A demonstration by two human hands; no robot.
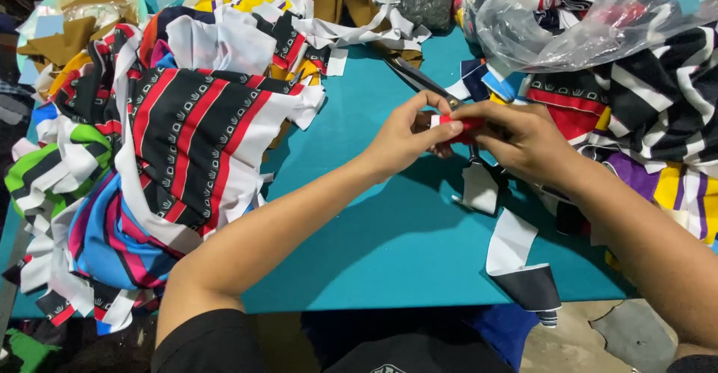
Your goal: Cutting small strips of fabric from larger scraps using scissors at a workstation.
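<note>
Both hands meet above the middle of a teal table (389, 231). My left hand (407, 137) and my right hand (523, 137) pinch a small rolled strip of red and white fabric (456, 125) between their fingertips. A white and black strip (516, 257) trails down from under my right hand and hangs over the table's front edge. Large black scissors (419, 80) lie just behind my hands, their handles hidden by my fingers.
A big heap of striped fabric offcuts (164, 141) covers the left of the table. More striped cloth (658, 111) lies at the right under a clear plastic bag (568, 14) of rolled strips. Brown and white scraps (351, 7) sit at the back.
</note>
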